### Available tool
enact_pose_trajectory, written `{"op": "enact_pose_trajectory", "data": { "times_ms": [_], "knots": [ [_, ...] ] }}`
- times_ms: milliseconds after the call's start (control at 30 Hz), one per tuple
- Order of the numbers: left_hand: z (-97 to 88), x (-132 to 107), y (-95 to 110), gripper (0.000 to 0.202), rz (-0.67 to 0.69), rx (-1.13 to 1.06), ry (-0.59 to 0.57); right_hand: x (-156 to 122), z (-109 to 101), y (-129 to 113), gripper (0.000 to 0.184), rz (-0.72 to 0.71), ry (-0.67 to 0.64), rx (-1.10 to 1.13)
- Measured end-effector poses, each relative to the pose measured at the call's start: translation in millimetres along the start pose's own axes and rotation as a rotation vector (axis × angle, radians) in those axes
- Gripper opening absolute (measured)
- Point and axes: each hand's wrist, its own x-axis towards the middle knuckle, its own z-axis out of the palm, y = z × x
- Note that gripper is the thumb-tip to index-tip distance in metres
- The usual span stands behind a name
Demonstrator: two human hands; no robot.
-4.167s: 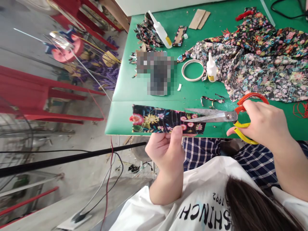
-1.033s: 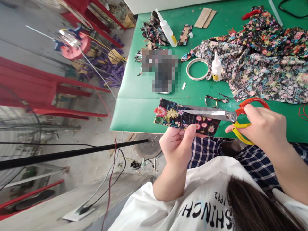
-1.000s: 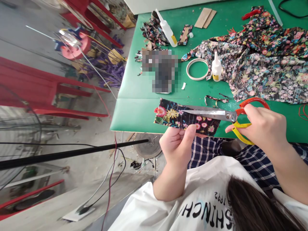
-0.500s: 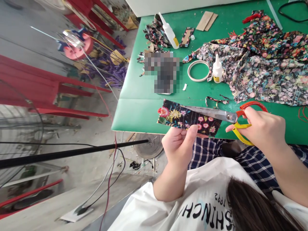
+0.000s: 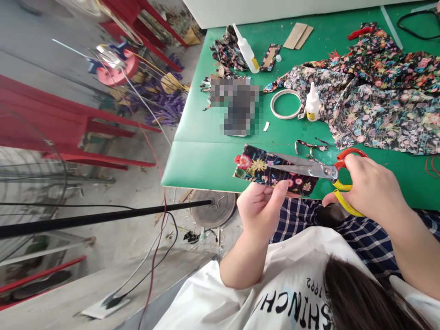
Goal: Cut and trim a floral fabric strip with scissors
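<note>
My left hand [image 5: 259, 201] is closed on the lower edge of a folded strip of black floral fabric [image 5: 256, 166], its thumb lying along the cloth. My right hand [image 5: 373, 183] grips a pair of scissors [image 5: 311, 168] with red and yellow handles. The blades point left and lie across the strip, slightly parted, with the upper one along its top edge. Just beyond the scissors, thin fabric trimmings [image 5: 311, 145] rest on the green tabletop [image 5: 202, 160].
Floral fabric [image 5: 381, 110] spreads over the right side. A tape roll [image 5: 286, 104], a small glue bottle [image 5: 312, 107], a taller glue bottle [image 5: 248, 55] and cardboard pieces [image 5: 298, 36] lie farther back. A black pole [image 5: 137, 214] and red stools [image 5: 68, 117] stand left of the table.
The scissor blades have parted a little; they were closer together before. The fabric strip and my left hand have shifted slightly right in the view.
</note>
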Motion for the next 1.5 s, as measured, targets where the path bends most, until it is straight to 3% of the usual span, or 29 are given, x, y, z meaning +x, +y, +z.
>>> {"op": "enact_pose_trajectory", "data": {
  "times_ms": [300, 600, 900, 1067, 1500],
  "knots": [
    [6.8, -4, 10, 0.024, 0.023, -0.037, -0.181, -1, 2, -3, 0.044, 0.008, 0.032, -0.023],
    [7.5, -3, 11, 0.025, -0.015, -0.097, -0.191, 0, -3, -4, 0.028, -0.048, 0.097, -0.039],
    [4.4, -3, 8, 0.021, 0.023, -0.062, -0.193, -2, 0, -4, 0.033, -0.042, 0.188, -0.010],
    [5.5, -3, 8, 0.023, 0.053, -0.046, -0.178, -3, 2, -3, 0.024, -0.029, 0.236, -0.044],
    [6.8, -3, 7, 0.025, 0.007, -0.068, -0.229, -6, 9, 2, 0.033, 0.039, 0.165, -0.034]
  ]
}}
